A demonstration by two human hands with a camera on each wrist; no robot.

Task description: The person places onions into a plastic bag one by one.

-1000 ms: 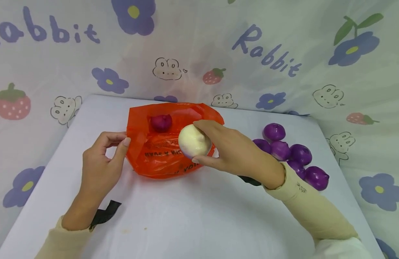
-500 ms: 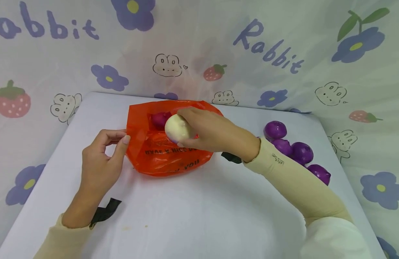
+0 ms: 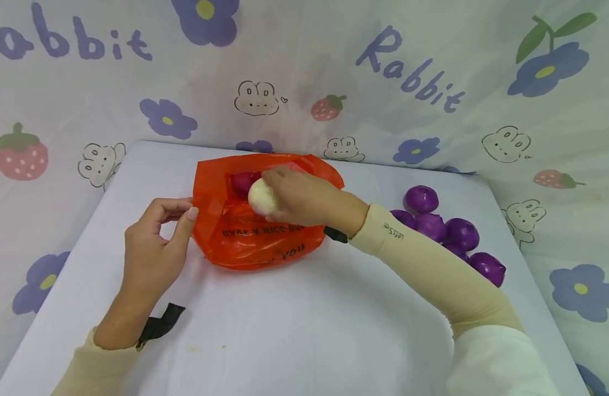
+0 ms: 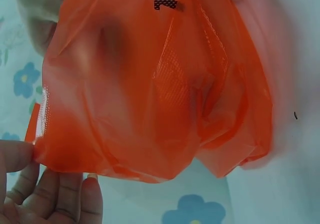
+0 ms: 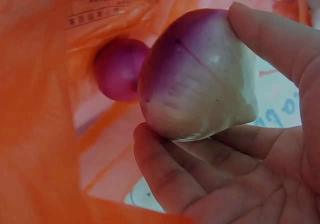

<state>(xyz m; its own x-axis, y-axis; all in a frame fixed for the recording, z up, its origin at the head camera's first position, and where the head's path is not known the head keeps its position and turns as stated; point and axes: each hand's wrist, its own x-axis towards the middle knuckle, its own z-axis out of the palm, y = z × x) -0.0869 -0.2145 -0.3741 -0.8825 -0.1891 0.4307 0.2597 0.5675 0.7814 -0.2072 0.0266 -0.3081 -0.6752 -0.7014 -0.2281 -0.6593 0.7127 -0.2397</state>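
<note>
My left hand pinches the left edge of the mouth of a red plastic bag, thumb against forefinger. In the left wrist view the bag hangs from those fingers, with printing on its side. My right hand grips a glossy white-and-purple onion at the bag's opening. The right wrist view has this onion between thumb and fingers, its pointed end toward the palm. A purple onion lies inside the bag, just behind the held one and partly hidden by it.
Several purple onions sit in a cluster on the right of the white table. Black straps show by both wrists, one near the left wrist. A patterned cloth stands behind the table's far edge.
My right hand has carried the white-and-purple onion leftward and a little farther away, from the bag's right side to beside the purple onion inside. My left hand keeps its pinch on the bag.
</note>
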